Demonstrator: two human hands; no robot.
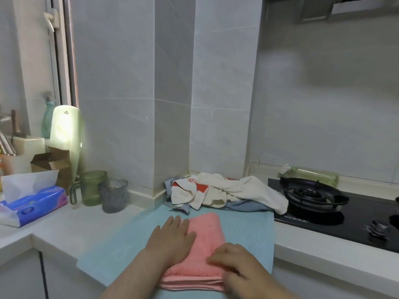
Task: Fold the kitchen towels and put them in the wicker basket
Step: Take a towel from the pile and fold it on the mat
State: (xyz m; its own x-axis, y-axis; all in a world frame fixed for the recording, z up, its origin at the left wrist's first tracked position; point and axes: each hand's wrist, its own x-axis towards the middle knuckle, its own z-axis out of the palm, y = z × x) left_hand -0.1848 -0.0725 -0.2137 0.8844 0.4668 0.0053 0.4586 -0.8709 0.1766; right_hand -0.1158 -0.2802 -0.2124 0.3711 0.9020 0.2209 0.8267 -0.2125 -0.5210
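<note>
A pink towel (205, 240), folded into several layers, lies on a light blue mat (248, 229) at the counter's front edge. My left hand (172, 236) rests flat on the towel's left part, fingers spread and pointing away from me. My right hand (239, 266) presses the towel's near right corner with curled fingers. Behind the mat, in the wall corner, sits a crumpled heap of unfolded towels (226, 193): white ones, one with red print, over blue cloth. No wicker basket shows in this view.
A black gas hob (336, 214) with a burner (313, 195) lies to the right. On the left counter stand a green glass mug (90, 186), a grey cup (114, 195), a tissue pack (32, 203), a cardboard box (54, 162) and a pale green board (64, 130).
</note>
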